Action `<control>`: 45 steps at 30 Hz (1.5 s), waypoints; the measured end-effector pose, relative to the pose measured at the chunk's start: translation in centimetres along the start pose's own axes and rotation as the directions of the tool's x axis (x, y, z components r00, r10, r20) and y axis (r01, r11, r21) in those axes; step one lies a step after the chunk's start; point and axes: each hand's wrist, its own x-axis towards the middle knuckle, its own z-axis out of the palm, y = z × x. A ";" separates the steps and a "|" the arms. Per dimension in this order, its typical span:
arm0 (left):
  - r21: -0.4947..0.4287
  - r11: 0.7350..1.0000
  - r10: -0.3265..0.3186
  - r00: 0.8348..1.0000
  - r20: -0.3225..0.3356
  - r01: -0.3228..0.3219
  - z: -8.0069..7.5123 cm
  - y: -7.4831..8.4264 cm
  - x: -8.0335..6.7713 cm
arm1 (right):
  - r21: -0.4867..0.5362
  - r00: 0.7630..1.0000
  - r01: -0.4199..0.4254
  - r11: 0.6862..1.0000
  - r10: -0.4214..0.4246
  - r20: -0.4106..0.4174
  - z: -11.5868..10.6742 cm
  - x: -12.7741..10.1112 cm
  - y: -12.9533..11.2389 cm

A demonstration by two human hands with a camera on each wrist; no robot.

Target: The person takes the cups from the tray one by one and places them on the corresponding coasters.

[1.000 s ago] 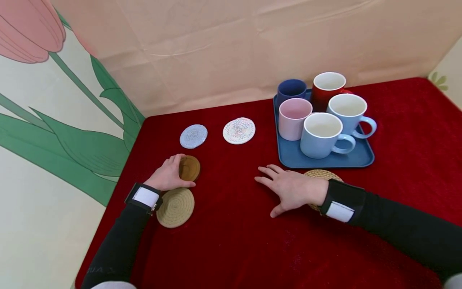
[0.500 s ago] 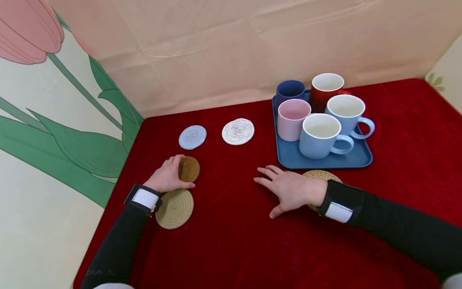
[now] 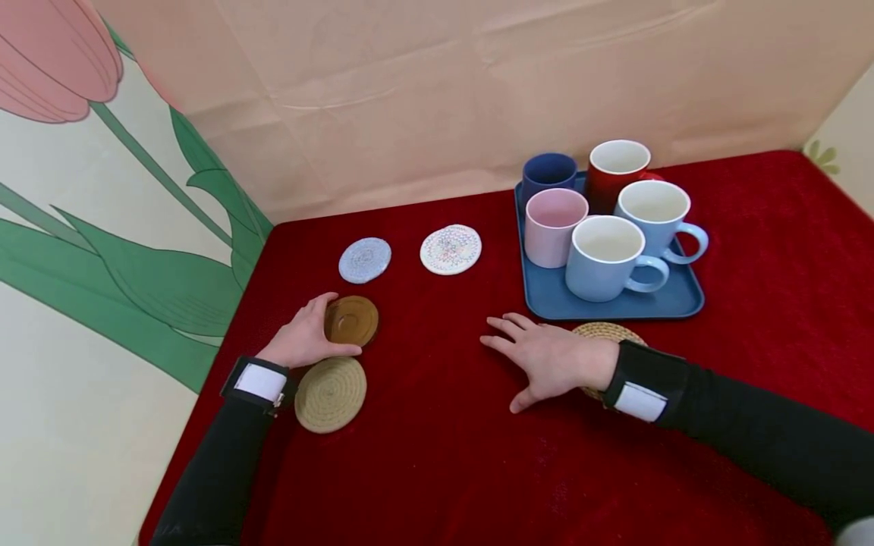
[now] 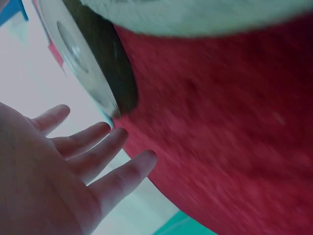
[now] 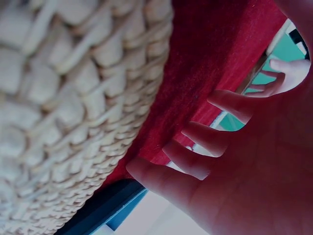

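A round wooden coaster [image 3: 352, 321] lies at the table's left, a shallow ring at its middle. My left hand [image 3: 300, 334] is at its left side, thumb and fingers spread around the edge. In the left wrist view, the straight fingers of the left hand [image 4: 78, 166] stand apart from the coaster's thick rim [image 4: 115, 63]. Just below lies a woven beige coaster [image 3: 331, 396]. My right hand [image 3: 549, 360] is over the red cloth with spread fingers and holds nothing. Its wrist partly covers a braided straw coaster [image 3: 610, 331], seen large in the right wrist view.
A blue tray [image 3: 546, 307] at the back right bears several mugs: light blue [image 3: 601, 262], pink [image 3: 554, 231], red [image 3: 611, 178] and dark blue [image 3: 546, 173]. A pale blue coaster [image 3: 365, 260] and a white speckled coaster [image 3: 451, 249] lie at the back left.
My left hand has slid a little to the left, its fingers loosening from the wooden coaster, which now shows more of its top. The right hand has stayed in place.
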 end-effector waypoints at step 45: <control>0.137 0.990 -0.018 1.000 0.007 0.017 3.0 2.0 -8.2 | 0.011 1.000 -0.011 1.000 0.011 0.009 -0.2 0.0 -0.1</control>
